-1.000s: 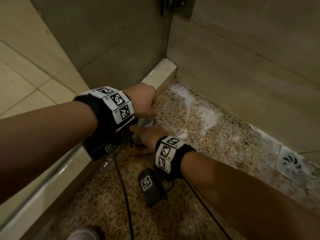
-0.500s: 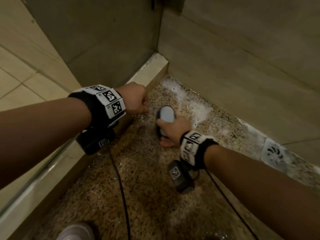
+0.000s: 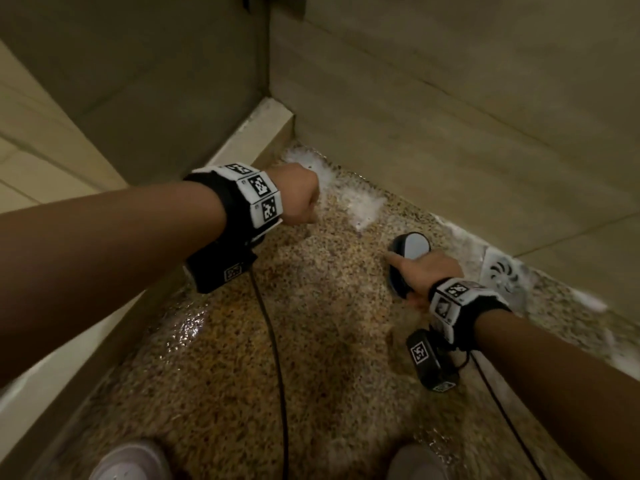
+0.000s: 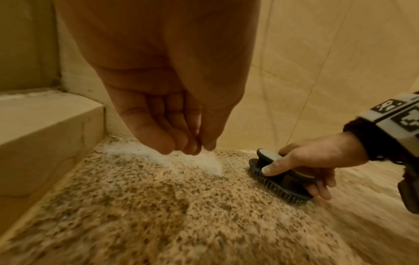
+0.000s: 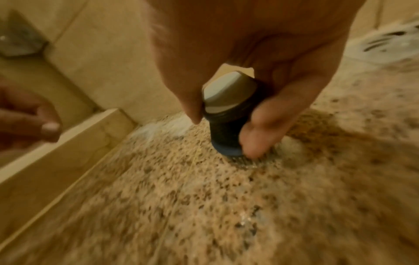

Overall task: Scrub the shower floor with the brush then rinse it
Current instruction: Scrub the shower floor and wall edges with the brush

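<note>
The right hand [image 3: 424, 271] grips the brush [image 4: 280, 174], thumb on one side and fingers curled down the other, bristles pressed on the wet speckled shower floor [image 3: 311, 341] near the drain [image 3: 504, 271]. The left hand [image 3: 298, 195] hangs above the floor, fingers curled together, holding nothing. White foam [image 3: 367, 206] lies in the corner. The wristbands [image 3: 256, 195] carry black-and-white square codes, no readable words.
</note>
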The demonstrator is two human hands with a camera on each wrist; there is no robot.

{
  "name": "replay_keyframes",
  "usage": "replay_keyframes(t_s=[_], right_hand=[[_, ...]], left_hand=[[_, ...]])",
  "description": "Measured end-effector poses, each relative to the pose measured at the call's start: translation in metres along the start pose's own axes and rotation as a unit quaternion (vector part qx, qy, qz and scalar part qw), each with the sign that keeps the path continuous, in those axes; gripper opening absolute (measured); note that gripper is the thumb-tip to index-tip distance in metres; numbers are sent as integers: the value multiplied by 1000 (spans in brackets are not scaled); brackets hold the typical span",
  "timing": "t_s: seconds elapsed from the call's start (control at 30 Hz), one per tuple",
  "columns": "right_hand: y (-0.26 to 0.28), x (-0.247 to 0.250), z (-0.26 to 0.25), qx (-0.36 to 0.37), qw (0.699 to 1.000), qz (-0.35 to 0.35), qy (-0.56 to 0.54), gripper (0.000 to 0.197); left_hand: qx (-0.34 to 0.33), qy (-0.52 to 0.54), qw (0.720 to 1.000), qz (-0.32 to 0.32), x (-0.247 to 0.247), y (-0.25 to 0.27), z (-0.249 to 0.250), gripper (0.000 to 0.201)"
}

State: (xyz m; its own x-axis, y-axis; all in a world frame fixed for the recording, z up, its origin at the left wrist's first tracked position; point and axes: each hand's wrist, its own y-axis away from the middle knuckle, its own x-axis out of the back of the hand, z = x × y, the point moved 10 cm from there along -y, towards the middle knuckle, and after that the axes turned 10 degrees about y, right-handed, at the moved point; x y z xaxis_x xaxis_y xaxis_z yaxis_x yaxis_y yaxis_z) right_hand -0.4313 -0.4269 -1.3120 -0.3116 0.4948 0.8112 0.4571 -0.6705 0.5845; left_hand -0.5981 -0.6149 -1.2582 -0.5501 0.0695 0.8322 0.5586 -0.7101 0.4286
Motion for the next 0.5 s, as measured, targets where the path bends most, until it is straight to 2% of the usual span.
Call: replay_keyframes(t_s=[0.07, 0.1, 0.17, 0.23, 0.3, 0.4, 0.5], right_hand=[[6, 11, -31, 77, 979, 91, 163, 71], [12, 12, -49, 110, 967, 121, 195, 70], [24, 6, -90, 171, 957, 132, 194, 69], [36, -7, -132, 210, 963, 86, 143, 67], [47, -27, -171, 217, 975, 7, 51, 66], [58, -63, -220, 189, 976, -78, -80, 71], [62, -95, -250, 155, 957, -146, -197, 64]], left_hand=[[10, -7, 1000, 1, 2, 10, -14, 33], [21, -6, 1000, 4, 5, 16, -23, 34], [48, -4, 999, 17, 13, 27, -44, 33], [69, -1, 997, 35, 23, 38, -62, 29], [84, 9, 995, 53, 32, 49, -77, 25], [100, 24, 993, 66, 38, 63, -96, 26], [87, 22, 994, 68, 35, 67, -98, 28]])
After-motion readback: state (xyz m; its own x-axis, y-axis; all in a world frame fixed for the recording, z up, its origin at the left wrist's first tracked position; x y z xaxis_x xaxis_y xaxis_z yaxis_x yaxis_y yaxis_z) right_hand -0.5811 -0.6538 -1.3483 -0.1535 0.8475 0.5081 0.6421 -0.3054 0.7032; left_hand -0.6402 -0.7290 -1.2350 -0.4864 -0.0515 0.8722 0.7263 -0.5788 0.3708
